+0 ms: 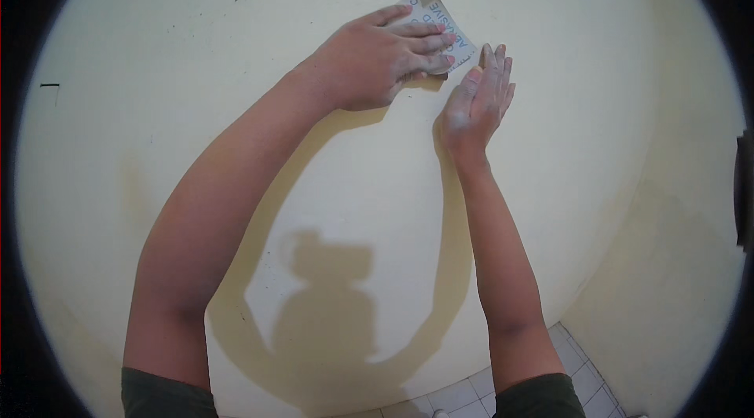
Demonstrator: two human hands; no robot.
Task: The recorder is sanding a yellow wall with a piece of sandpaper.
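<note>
My left hand (386,59) lies over a sheet of sandpaper (461,50) and holds it against the pale cream wall (365,182). The sheet's printed backing faces me, and its upper corner curls up. Pale dust coats the fingers of this hand. Just right of the sheet is my right hand (480,100), turned edge-on to the wall with its fingers pointing up. Nothing is in it, and the palm and thumb are whitened with dust. Most of the sheet's lower left part is hidden under my left hand.
A second wall (665,276) meets this one in a corner at the right. Grey-white floor tiles (465,395) show at the bottom. A dark object (743,191) sits at the right rim. On the left the wall bears a short black mark (50,85).
</note>
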